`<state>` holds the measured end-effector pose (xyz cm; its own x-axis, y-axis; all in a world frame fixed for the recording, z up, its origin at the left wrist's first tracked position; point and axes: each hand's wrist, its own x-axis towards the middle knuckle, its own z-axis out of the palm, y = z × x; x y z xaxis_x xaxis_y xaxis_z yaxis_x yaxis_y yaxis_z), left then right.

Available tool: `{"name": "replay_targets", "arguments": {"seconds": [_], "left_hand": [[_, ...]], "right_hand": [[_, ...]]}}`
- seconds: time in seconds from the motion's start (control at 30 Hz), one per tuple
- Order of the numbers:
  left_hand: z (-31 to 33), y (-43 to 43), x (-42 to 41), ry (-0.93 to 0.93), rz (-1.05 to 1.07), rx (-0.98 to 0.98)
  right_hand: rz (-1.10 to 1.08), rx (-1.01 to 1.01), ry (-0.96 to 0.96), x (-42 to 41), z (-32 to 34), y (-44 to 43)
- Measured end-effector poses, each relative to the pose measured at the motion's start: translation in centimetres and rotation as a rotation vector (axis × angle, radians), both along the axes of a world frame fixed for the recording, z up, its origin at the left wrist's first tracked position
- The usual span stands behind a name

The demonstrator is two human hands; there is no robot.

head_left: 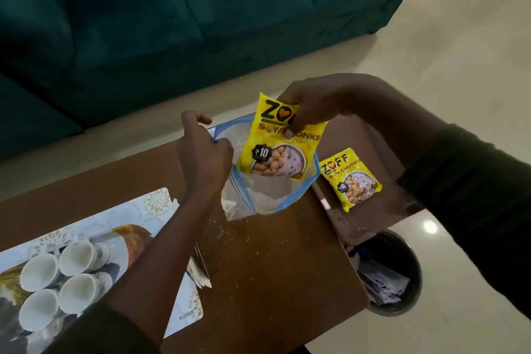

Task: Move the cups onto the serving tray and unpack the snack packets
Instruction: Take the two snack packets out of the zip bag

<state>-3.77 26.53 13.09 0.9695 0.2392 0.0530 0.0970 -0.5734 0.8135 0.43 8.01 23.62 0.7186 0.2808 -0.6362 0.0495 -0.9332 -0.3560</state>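
Observation:
Several white cups (59, 282) stand on the patterned serving tray (161, 201) at the lower left. My left hand (202, 152) grips the blue rim of a clear zip bag (258, 190) and holds its mouth wide. My right hand (313, 106) pinches the top of a yellow soya chunks packet (283, 146), whose lower end hangs inside the bag's mouth. A second yellow packet (350, 179) lies flat on the brown surface to the right of the bag.
The brown table (273, 267) carries scattered crumbs. A dark waste bin (390, 273) with wrappers stands on the pale floor at the table's right edge. A green sofa (172, 8) fills the far side. Folded white paper (199, 273) lies by the tray.

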Motion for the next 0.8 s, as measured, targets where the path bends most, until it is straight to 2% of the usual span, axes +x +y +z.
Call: {"name": "replay_targets", "arguments": {"seconds": [0.1, 0.27, 0.37, 0.5, 0.6, 0.67, 0.8], "left_hand": [[-0.2, 0.3, 0.2, -0.006, 0.014, 0.014], [0.0, 0.8, 0.9, -0.011, 0.091, -0.063], [0.3, 0.0, 1.3, -0.073, 0.083, -0.08], [0.4, -1.1, 1.6, -0.111, 0.008, -0.119], [0.4, -1.6, 1.7, -0.143, -0.043, -0.138], [0.2, -2.0, 1.7, -0.138, -0.067, -0.148], [-0.1, -2.7, 1.4, -0.114, -0.074, -0.146]], "right_hand": [[-0.157, 0.081, -0.058, 0.5, 0.5, -3.6], [-0.284, 0.001, -0.092, 1.7, 1.1, -9.1], [-0.16, -0.287, -0.126, 1.8, -0.6, -10.6], [0.074, -0.573, -0.006, 0.9, -4.6, -12.1], [0.121, -0.7, 0.082, 0.0, -8.2, -13.9], [0.107, -0.779, 0.071, -1.1, -10.8, -15.2], [0.278, -0.915, 0.097, -2.2, -16.3, -16.9]]}}
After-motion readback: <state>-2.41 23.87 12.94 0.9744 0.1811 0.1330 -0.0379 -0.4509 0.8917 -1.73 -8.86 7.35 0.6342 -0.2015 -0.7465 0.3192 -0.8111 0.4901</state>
